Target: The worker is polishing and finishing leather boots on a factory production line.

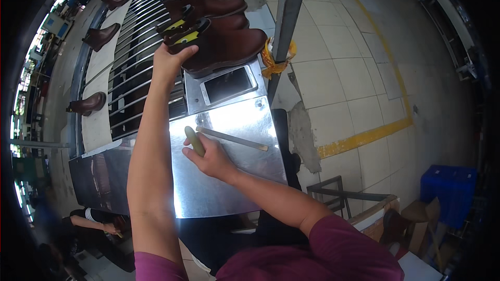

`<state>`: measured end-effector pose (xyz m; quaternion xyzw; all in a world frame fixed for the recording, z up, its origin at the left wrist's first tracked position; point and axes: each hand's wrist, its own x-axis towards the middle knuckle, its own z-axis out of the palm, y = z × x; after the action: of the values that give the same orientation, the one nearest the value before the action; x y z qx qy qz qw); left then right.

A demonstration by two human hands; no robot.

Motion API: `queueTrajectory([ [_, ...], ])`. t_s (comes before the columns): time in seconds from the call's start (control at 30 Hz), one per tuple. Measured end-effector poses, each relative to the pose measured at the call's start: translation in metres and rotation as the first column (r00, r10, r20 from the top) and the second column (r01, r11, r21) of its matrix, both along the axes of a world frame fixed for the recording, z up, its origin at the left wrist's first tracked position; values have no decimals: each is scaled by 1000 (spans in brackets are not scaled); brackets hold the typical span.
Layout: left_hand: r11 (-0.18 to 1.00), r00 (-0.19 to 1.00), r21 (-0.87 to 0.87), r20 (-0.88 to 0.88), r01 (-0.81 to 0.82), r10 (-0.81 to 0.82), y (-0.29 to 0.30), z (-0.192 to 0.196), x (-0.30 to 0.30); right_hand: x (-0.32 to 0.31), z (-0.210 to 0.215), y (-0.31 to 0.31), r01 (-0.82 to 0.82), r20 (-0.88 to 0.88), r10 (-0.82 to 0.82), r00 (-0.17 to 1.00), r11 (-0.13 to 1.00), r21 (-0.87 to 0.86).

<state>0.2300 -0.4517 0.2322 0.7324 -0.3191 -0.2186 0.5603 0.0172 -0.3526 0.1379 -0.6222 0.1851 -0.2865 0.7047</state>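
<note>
My left hand [171, 65] reaches far forward, closed on the top of a dark brown ankle boot [229, 47] with a yellow patch at its opening. The thumb shows on the boot; the fingers' far ends are hidden behind it. Over the shiny metal tabletop [229, 192], my right hand [212, 160] is closed round an olive-green rounded handle [194, 139]; whatever joins its lower end is hidden in the palm. Just beyond that hand a narrow flat strip [234, 140] lies slantwise on the metal.
A white-framed phone [229, 85] lies beside the boot. More brown boots [216, 6] line the roller conveyor [136, 47], with others along its left ledge [99, 80]. A metal post [289, 15] wrapped in yellow cloth rises at right. Another person's hand [111, 228] shows at lower left.
</note>
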Motion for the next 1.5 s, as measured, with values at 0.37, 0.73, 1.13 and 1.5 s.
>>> queueTrajectory([
  [0.37,906,702,-329,579,-265,415,132,92,-63,-1,-7,1,-7,12,8,1000,999,-50],
  [0.73,646,553,-391,334,-656,763,337,0,-196,-5,-6,19,51,-160,-84,984,978,-200],
  [1.13,792,930,-500,-87,-351,357,360,-54,-215,-39,-5,40,52,-98,-64,993,992,-116],
  [1.5,823,951,-480,-99,-305,294,332,-47,-168,-41,9,42,38,-72,-38,997,999,-11],
])
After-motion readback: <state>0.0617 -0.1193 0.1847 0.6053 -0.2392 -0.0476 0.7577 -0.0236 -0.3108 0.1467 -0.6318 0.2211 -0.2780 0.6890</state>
